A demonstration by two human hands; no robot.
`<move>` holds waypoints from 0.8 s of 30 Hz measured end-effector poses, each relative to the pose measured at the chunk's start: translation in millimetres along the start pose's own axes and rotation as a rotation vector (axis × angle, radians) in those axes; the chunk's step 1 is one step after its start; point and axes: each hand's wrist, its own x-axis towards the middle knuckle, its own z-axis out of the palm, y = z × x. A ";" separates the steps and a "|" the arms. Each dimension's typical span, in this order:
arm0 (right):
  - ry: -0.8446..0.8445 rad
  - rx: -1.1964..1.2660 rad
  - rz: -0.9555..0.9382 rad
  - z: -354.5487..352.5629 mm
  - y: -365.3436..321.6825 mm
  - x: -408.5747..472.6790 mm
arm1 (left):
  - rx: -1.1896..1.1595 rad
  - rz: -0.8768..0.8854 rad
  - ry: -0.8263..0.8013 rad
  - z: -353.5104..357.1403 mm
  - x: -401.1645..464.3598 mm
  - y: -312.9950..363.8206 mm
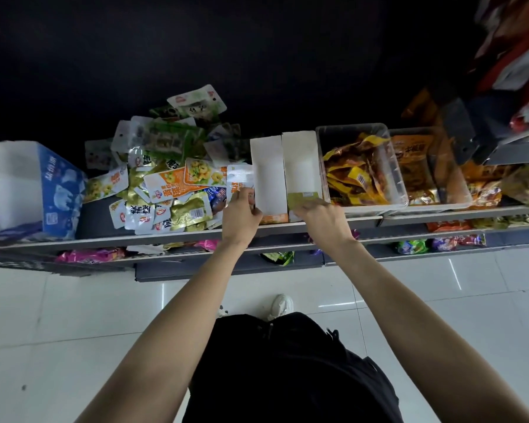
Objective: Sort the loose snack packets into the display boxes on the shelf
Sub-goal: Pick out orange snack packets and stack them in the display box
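A heap of loose foil and plastic snack packets (165, 178), in white, orange, gold and green, lies on the grey metal shelf (171, 238), between a tall blue-and-white cardboard box (60, 193) at the left and two narrow white cardboard display boxes at the middle. The left hand (241, 219) sits at the heap's right edge, against the left white display box (268, 175); its fingers pinch a white-and-orange packet (238, 178) that stands upright beside that box's wall. The right hand (322, 219) reaches into the front of the right white display box (301, 161), fingers curled over an olive-green packet (301, 199) lying at the near end. Right of these boxes stands a clear plastic bin (361, 169) full of yellow-and-brown wrappers, then a second clear bin (422, 172) with orange packs. Packets carry bold Chinese characters and barcodes, but the wording is too blurred to read. The blue box bears white characters, equally unclear.
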 end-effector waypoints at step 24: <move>-0.078 -0.080 0.079 12.9 -4.5 0.9 | -0.109 0.055 -0.168 -9.5 -1.3 -20.0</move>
